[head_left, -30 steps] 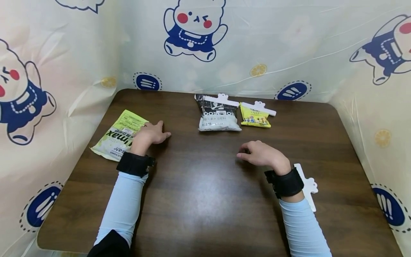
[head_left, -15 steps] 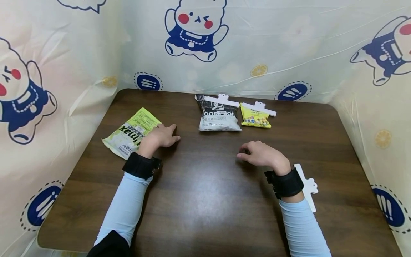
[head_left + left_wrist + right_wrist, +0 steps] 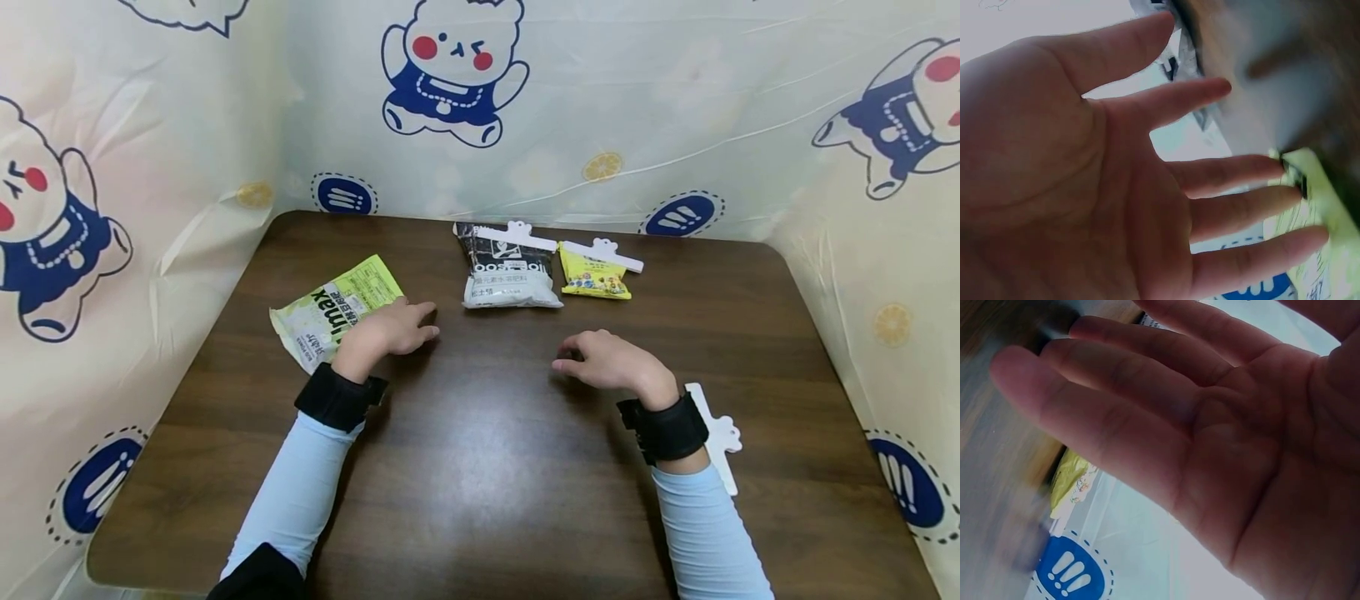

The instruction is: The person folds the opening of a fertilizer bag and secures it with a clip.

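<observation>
A green and white packet (image 3: 318, 321) with dark lettering lies flat on the left part of the table. My left hand (image 3: 384, 335) rests at its right side, and the fingertips (image 3: 1317, 236) touch the packet in the left wrist view. Those fingers are spread and fairly straight, not wrapped round it. On the right of the table, my right hand (image 3: 615, 363) rests with its fingers relaxed and nothing held. A white bag clip (image 3: 722, 435) lies beside the right wrist, partly hidden by the forearm.
At the back of the brown table (image 3: 480, 450) stand a black and white packet (image 3: 512, 282) and a smaller yellow packet (image 3: 594, 277). Each has a white bag clip along its top. A printed curtain (image 3: 330, 92) hangs round the table's back and sides.
The left hand has slid rightward and slightly nearer the body, and the green packet has moved right with it, turning a little. The right hand has stayed in place.
</observation>
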Demonstrator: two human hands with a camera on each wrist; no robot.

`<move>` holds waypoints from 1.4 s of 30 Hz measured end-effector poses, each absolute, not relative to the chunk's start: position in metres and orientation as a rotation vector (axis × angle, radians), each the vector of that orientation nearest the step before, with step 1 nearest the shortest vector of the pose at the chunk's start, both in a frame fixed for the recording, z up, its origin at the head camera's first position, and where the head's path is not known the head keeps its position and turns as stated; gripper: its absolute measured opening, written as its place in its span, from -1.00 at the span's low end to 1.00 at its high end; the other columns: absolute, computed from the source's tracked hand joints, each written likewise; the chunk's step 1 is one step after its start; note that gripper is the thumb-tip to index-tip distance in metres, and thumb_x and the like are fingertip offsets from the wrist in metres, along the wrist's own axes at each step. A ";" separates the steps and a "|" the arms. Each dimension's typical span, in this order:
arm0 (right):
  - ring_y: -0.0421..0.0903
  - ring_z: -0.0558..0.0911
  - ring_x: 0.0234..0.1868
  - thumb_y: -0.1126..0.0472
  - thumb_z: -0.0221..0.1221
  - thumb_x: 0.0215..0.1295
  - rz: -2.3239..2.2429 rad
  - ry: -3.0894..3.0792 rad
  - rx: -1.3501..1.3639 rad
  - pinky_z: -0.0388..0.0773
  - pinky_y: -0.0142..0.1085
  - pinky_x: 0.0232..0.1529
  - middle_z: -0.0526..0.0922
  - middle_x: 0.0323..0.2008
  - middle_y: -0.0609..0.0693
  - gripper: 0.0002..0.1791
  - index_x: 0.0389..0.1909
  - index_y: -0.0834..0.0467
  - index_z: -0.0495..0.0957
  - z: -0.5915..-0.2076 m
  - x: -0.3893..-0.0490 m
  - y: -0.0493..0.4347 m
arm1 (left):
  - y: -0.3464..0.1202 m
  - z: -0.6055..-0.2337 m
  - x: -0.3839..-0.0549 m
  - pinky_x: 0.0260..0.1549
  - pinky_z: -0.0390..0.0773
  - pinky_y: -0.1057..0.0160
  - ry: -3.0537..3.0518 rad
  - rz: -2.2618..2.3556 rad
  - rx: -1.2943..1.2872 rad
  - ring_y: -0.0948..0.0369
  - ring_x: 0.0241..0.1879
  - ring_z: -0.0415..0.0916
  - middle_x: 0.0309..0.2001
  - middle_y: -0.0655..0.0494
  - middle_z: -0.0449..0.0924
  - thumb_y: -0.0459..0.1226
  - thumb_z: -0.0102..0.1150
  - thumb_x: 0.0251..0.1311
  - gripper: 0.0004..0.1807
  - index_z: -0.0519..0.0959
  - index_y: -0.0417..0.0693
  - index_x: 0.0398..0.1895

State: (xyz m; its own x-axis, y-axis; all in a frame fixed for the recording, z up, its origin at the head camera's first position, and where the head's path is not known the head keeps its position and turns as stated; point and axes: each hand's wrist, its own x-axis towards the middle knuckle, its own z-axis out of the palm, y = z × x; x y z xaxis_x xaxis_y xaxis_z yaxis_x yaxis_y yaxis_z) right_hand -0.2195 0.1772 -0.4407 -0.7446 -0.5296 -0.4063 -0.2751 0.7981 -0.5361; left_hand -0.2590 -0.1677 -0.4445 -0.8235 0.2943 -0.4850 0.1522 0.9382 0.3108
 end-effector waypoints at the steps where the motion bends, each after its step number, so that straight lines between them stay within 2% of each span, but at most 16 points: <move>1: 0.14 0.66 0.08 0.06 0.12 0.59 -0.610 2.429 -0.597 0.59 0.17 0.17 0.70 0.15 0.29 -0.54 0.24 0.34 0.58 -0.441 -0.220 0.178 | -0.170 -0.444 -0.259 0.44 0.23 -0.35 2.562 0.355 0.325 -0.30 0.54 0.10 0.56 -0.45 0.17 -0.07 -0.04 0.60 -0.34 0.18 -0.16 0.62; 5: 0.14 0.66 0.08 0.06 0.12 0.59 -0.609 2.432 -0.603 0.59 0.17 0.17 0.70 0.15 0.29 -0.55 0.23 0.33 0.59 -0.442 -0.220 0.179 | -0.185 -0.441 -0.262 0.37 0.29 -0.40 2.651 0.362 0.274 -0.32 0.48 0.21 0.51 -0.44 0.26 -0.13 0.00 0.57 -0.35 0.19 -0.17 0.61; 9: 0.14 0.65 0.09 0.06 0.12 0.59 -0.618 2.425 -0.598 0.59 0.17 0.18 0.70 0.16 0.29 -0.54 0.25 0.33 0.58 -0.441 -0.221 0.179 | -0.206 -0.438 -0.264 0.26 0.22 -0.57 2.686 0.325 0.097 -0.44 0.42 0.14 0.49 -0.48 0.19 -0.21 -0.01 0.51 -0.38 0.24 -0.11 0.59; 11: 0.15 0.65 0.09 0.06 0.12 0.59 -0.619 2.423 -0.595 0.58 0.18 0.19 0.70 0.16 0.29 -0.54 0.25 0.33 0.58 -0.441 -0.221 0.180 | -0.214 -0.437 -0.266 0.22 0.10 -0.69 2.682 0.311 0.035 -0.51 0.45 -0.01 0.49 -0.52 0.11 -0.29 -0.02 0.44 -0.36 0.25 -0.10 0.58; 16: 0.15 0.65 0.10 0.05 0.12 0.59 -0.612 2.433 -0.588 0.58 0.18 0.20 0.70 0.17 0.29 -0.53 0.26 0.33 0.57 -0.441 -0.220 0.182 | -0.229 -0.440 -0.269 0.13 -0.28 -0.86 2.665 0.355 -0.033 -0.54 0.54 -0.54 0.56 -0.61 -0.22 -0.42 0.03 0.29 -0.20 0.14 -0.07 0.63; 18: 0.16 0.65 0.10 0.05 0.12 0.59 -0.614 2.432 -0.587 0.58 0.19 0.20 0.70 0.17 0.29 -0.53 0.27 0.33 0.57 -0.440 -0.221 0.182 | -0.234 -0.441 -0.271 0.10 -0.33 -0.87 2.659 0.366 -0.039 -0.54 0.53 -0.62 0.57 -0.62 -0.30 -0.39 0.11 0.30 -0.17 0.10 -0.06 0.65; 21: 0.16 0.65 0.10 0.05 0.13 0.58 -0.616 2.431 -0.582 0.58 0.18 0.20 0.70 0.17 0.29 -0.52 0.27 0.33 0.57 -0.440 -0.221 0.182 | -0.239 -0.441 -0.271 0.09 -0.28 -0.88 2.654 0.366 -0.032 -0.58 0.52 -0.47 0.56 -0.61 -0.25 -0.28 0.22 0.32 -0.13 0.08 -0.07 0.65; 26: 0.18 0.63 0.14 0.06 0.13 0.58 -0.613 2.426 -0.568 0.56 0.19 0.23 0.68 0.20 0.30 -0.52 0.29 0.33 0.55 -0.440 -0.221 0.181 | -0.241 -0.440 -0.270 0.09 -0.17 -0.87 2.643 0.346 -0.013 -0.59 0.44 -0.20 0.53 -0.58 -0.15 -0.19 0.26 0.35 -0.14 0.11 -0.08 0.64; 35: 0.18 0.63 0.17 0.05 0.12 0.59 -0.612 2.420 -0.568 0.55 0.19 0.23 0.67 0.22 0.30 -0.52 0.30 0.32 0.55 -0.441 -0.221 0.180 | -0.228 -0.435 -0.263 0.04 -0.05 -0.85 2.619 0.337 0.002 -0.55 0.38 -0.11 0.46 -0.56 -0.05 -0.16 0.29 0.36 -0.16 0.15 -0.07 0.63; 42: 0.16 0.64 0.13 0.06 0.11 0.59 -0.613 2.418 -0.574 0.56 0.19 0.22 0.68 0.21 0.29 -0.53 0.30 0.32 0.55 -0.440 -0.220 0.180 | -0.212 -0.432 -0.257 0.04 0.16 -0.77 2.584 0.326 0.010 -0.45 0.34 -0.03 0.42 -0.47 0.01 -0.17 0.21 0.38 -0.22 0.19 0.00 0.63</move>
State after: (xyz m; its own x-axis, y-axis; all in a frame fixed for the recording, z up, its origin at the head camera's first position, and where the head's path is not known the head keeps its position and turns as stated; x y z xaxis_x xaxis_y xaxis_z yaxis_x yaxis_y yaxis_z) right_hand -0.2203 0.1796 -0.4398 -0.7434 -0.5201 -0.4204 -0.2569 0.8025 -0.5385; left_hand -0.2574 -0.2123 -0.4318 -0.8590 0.0713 -0.5070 -0.0568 0.9709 0.2327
